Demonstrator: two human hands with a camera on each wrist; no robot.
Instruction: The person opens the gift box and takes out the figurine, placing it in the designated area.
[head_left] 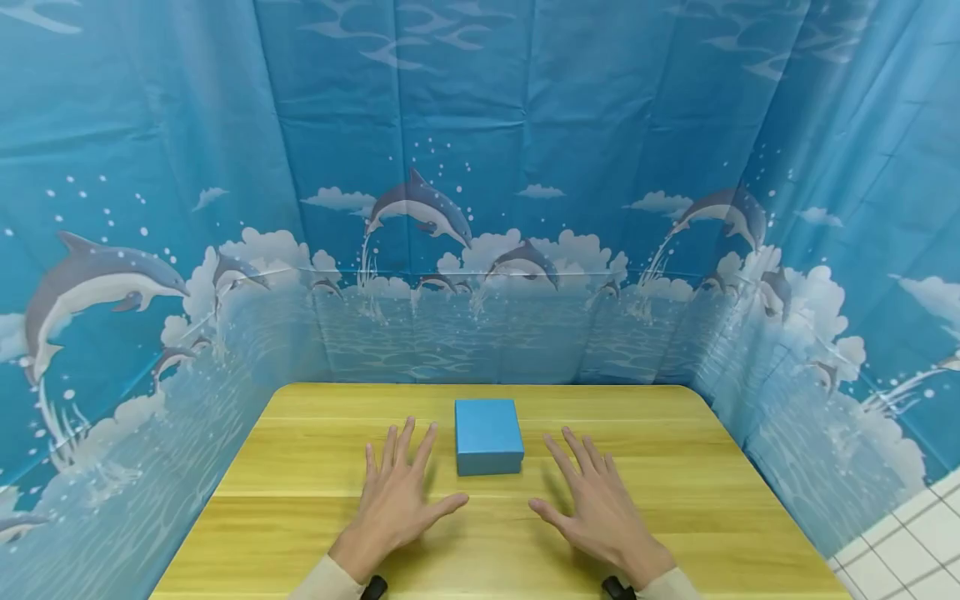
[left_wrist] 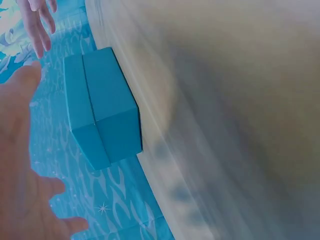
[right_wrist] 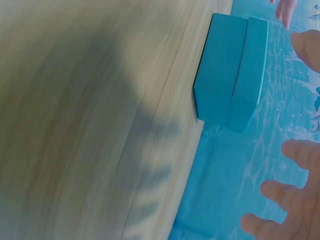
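A blue lidded box (head_left: 488, 437) sits on the wooden table, its lid closed; a seam line between lid and base shows in both wrist views. To its left, my left hand (head_left: 397, 500) hovers palm down with fingers spread and thumb pointing toward the box. On the other side my right hand (head_left: 596, 508) is held the same way, thumb pointing inward. Neither hand touches the box, and both cast shadows on the wood. From the left wrist the box (left_wrist: 102, 107) appears beyond the thumb; from the right wrist the box (right_wrist: 231, 72) stands past the spread fingers.
The yellow wood-grain table (head_left: 300, 467) has rounded far corners. A blue curtain (head_left: 465, 333) printed with dolphins and clouds hangs behind it and along both sides. White floor tiles (head_left: 915, 542) show at the lower right.
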